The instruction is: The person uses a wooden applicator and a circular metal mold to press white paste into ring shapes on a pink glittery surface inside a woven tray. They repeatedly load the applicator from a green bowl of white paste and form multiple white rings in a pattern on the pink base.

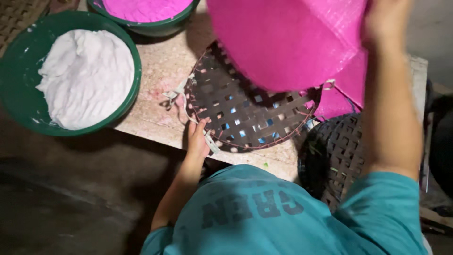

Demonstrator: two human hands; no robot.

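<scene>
My left hand (pixel 197 138) grips the near rim of a flat, dark woven tray (pixel 245 111) that lies on a beige speckled tabletop (pixel 160 66). White cord ties hang off the tray's left rim. My right hand (pixel 384 19) is raised at the top right, shut on a bright pink woven plastic sack (pixel 288 42). The sack hangs over the far part of the tray and hides it. My teal shirt fills the bottom of the view.
A green bowl (pixel 14 80) of white paste stands at the left, overhanging the table edge. A second green bowl (pixel 155 26) with pink paste is at the top. Another dark woven basket (pixel 337 151) sits at my right, below the table. Dark floor lies left.
</scene>
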